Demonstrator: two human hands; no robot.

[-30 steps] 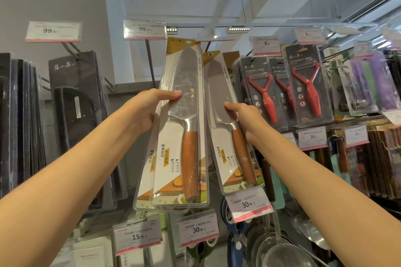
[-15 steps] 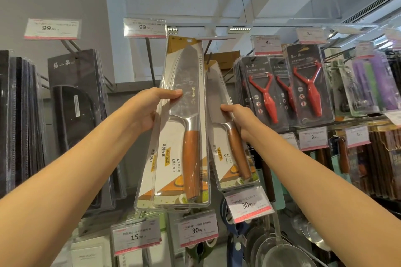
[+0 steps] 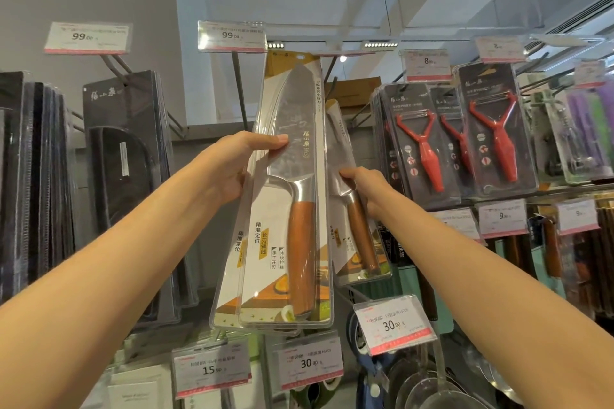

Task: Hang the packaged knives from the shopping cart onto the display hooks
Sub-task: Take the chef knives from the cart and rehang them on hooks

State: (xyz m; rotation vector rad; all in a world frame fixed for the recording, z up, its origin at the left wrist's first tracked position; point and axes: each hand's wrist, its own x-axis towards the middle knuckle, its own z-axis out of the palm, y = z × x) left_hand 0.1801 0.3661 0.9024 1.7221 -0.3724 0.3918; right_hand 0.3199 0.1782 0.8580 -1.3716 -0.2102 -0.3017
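Note:
A packaged knife (image 3: 292, 183) with a wooden handle, in clear plastic on a white and gold card, is raised in front of the display. My left hand (image 3: 242, 163) grips its left edge, thumb on the front; a second pack seems stacked behind it. Its top hole sits just under the hook (image 3: 237, 76) below the middle 99.00 price tag (image 3: 231, 36). Behind and to the right hangs a smaller packaged knife (image 3: 352, 209), partly hidden by the front pack. My right hand (image 3: 365, 184) pinches that pack at mid-height. The shopping cart is out of view.
Black boxed items (image 3: 126, 156) hang at the left. Red peelers in dark packs (image 3: 495, 139) hang at the right, with purple-packaged goods beyond. Price tags (image 3: 310, 364) line the rail below, and metal strainers (image 3: 428, 385) hang at the lower right.
My right hand has pushed the smaller knife pack back and left, so it now sits further behind the large pack. The left hand's pack has barely moved.

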